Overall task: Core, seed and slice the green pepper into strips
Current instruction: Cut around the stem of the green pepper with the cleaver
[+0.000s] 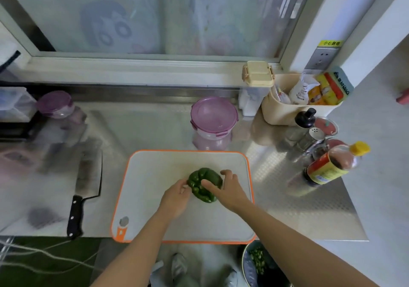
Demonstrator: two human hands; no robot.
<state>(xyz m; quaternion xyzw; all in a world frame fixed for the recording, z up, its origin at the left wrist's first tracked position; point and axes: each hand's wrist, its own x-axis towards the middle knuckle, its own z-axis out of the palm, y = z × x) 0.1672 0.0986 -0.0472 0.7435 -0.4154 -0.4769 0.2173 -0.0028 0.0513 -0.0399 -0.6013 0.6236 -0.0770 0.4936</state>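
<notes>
Green pepper (204, 185): whole, mid cutting board (155, 176) on bench (155, 127). Left hand (177, 195) fingers curl against its left end. Right hand (230, 189) thumb lies across the top, fingers wrap the far side. Sauce bottle (332, 167) label illegible. Yellow sticker (330, 43) reads 小心触电.

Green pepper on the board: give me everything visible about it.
The green pepper looks whole and uncut, dark glossy green with rounded lobes. It rests near the middle of the white, orange-edged cutting board. The left hand holds its left end with curled fingers. The right hand cups its right side, thumb laid across the top. No stem can be made out.
</notes>
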